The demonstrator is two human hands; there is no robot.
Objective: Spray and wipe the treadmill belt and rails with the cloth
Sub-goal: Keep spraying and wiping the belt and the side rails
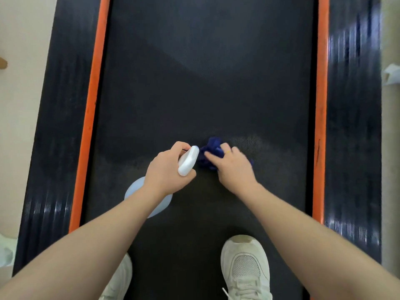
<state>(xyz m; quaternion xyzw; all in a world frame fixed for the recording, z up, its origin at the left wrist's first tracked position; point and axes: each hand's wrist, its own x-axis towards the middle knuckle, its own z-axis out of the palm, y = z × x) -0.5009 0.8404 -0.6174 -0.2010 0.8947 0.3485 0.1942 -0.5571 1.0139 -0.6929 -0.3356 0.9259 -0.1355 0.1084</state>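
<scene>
The black treadmill belt (205, 83) runs away from me between two orange strips and ribbed black side rails, the left rail (58, 126) and the right rail (352, 126). My left hand (166, 169) grips a white spray bottle (187, 161) by its trigger head, nozzle pointing forward; the pale bottle body shows under my wrist. My right hand (233, 167) holds a bunched dark blue cloth (211, 151) down on the belt, just right of the nozzle. A lighter damp-looking patch lies on the belt around the cloth.
My two white sneakers (246, 269) stand on the belt at the near end. Pale floor lies left of the treadmill, and a white crumpled thing (392, 73) lies on the floor at the right edge.
</scene>
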